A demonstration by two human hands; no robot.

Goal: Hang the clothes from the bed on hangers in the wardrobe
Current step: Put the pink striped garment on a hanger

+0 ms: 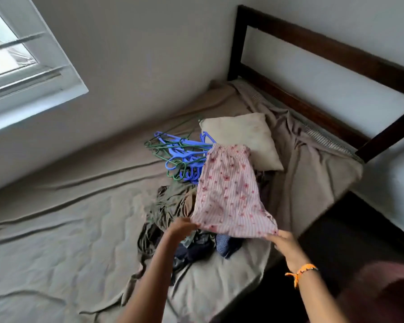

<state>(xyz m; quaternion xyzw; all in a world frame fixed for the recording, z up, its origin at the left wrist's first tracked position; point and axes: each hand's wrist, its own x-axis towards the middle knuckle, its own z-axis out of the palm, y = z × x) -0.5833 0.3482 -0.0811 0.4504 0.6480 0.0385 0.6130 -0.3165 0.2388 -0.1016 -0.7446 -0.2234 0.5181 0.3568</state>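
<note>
Two hands are working one garment: the left hand [181, 227] is pinching the near left corner of the pink striped shorts [229, 194], and the right hand [283, 242] is gripping the near right corner, so the hem is being held stretched between them. The far end, with its gathered waistband, is lying toward the pillow [240, 136] and overlapping its near edge, while the middle is draping over the pile of dark and olive clothes [173, 210], which is sitting just nearer than the pillow on the bed [56, 229]. The blue and green hangers [180, 157] are lying in a tangle just left of the pillow, touching the shorts' left side.

The step in hand is likely spreading the shorts ready for a hanger. Doing it well probably means keeping both corners taut and level, lifting the cloth clear of the pile so nothing else is dragging along, then turning the waistband toward the person. Freeing one hanger from the tangle is looking fiddly, since the hooks are interlocking
</note>
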